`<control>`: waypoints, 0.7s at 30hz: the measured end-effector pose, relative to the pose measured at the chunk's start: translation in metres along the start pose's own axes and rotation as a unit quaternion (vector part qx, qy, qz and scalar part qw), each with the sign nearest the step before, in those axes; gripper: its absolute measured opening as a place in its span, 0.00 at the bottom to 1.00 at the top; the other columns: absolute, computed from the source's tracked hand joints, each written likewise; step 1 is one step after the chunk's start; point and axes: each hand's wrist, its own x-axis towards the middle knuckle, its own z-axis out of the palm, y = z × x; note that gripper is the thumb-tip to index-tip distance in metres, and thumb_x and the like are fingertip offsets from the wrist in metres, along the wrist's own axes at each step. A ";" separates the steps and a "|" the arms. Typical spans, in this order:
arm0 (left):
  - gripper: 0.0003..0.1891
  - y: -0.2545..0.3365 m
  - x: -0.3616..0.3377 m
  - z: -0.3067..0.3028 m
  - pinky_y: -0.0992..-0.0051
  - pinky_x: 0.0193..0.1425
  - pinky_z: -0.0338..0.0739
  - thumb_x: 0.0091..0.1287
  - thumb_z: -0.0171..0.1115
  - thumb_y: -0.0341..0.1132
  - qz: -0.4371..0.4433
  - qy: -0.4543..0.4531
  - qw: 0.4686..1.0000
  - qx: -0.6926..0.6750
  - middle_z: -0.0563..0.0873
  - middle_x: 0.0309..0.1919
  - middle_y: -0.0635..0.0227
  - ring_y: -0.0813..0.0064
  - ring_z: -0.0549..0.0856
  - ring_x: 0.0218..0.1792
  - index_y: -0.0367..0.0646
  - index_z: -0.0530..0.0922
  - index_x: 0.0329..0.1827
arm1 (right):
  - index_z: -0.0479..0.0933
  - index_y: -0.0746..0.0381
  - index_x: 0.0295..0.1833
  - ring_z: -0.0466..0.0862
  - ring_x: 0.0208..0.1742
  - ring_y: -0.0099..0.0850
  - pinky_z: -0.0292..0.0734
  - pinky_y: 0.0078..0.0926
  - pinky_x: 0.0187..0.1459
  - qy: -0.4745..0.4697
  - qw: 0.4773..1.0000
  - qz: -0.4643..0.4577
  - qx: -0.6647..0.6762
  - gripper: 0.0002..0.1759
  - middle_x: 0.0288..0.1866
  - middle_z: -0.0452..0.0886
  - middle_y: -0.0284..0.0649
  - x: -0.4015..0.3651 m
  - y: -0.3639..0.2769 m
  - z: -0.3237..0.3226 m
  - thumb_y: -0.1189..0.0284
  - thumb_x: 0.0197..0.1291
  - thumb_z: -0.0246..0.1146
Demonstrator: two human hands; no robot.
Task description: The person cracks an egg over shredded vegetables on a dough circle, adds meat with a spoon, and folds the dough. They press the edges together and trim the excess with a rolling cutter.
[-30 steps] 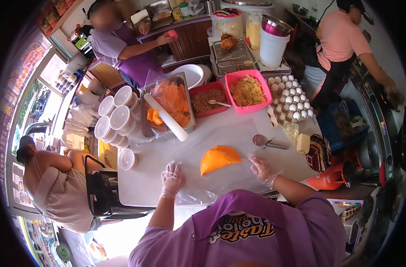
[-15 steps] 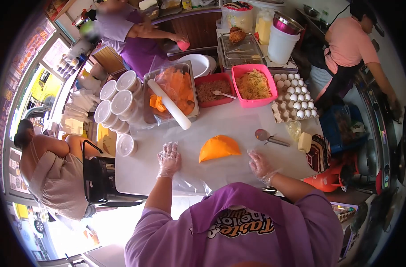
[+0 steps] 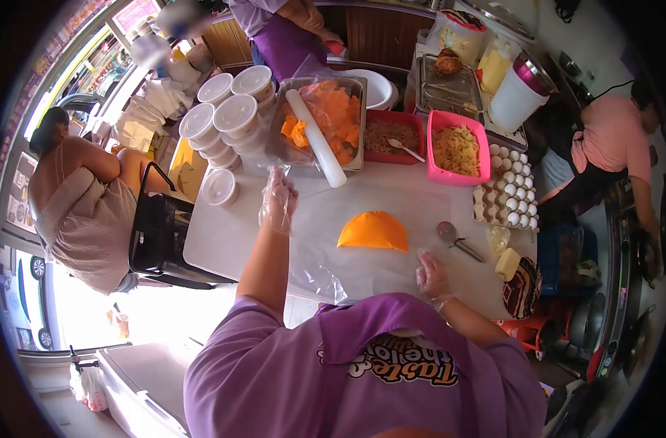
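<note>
An orange half-round of folded dough (image 3: 373,231) lies on the plastic-covered table (image 3: 311,252) between my hands. My left hand (image 3: 279,201), in a clear plastic glove, is raised near the metal tray, fingers pointing forward and nothing visible in them. My right hand (image 3: 431,276), also gloved, rests by the table's near edge, right of the dough, its fingers loosely bent and apart. A pizza cutter (image 3: 449,235) lies beyond it. Across the metal tray (image 3: 360,120) of orange dough (image 3: 334,109) lies a white rolling pin (image 3: 318,142).
Stacked lidded tubs (image 3: 236,117) stand at left. Toward the back right are a red container of filling (image 3: 391,131) with a spoon, a pink tub of shredded food (image 3: 457,150) and an egg tray (image 3: 504,190). One person sits at left; two others stand beyond the table.
My left hand has moved forward off the table toward the metal tray. My right hand stays near the edge, fingers more bent. The camera view has shifted; the folded dough looks unchanged.
</note>
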 end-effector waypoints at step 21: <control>0.15 0.031 -0.080 0.036 0.78 0.17 0.63 0.74 0.48 0.46 0.094 0.044 0.995 -0.007 0.68 0.18 0.74 0.81 0.67 0.16 0.47 0.68 0.33 | 0.71 0.66 0.59 0.73 0.60 0.47 0.69 0.41 0.62 0.040 0.999 -0.015 -0.019 0.24 0.57 0.74 0.50 0.000 -0.005 -0.001 0.76 0.55 0.61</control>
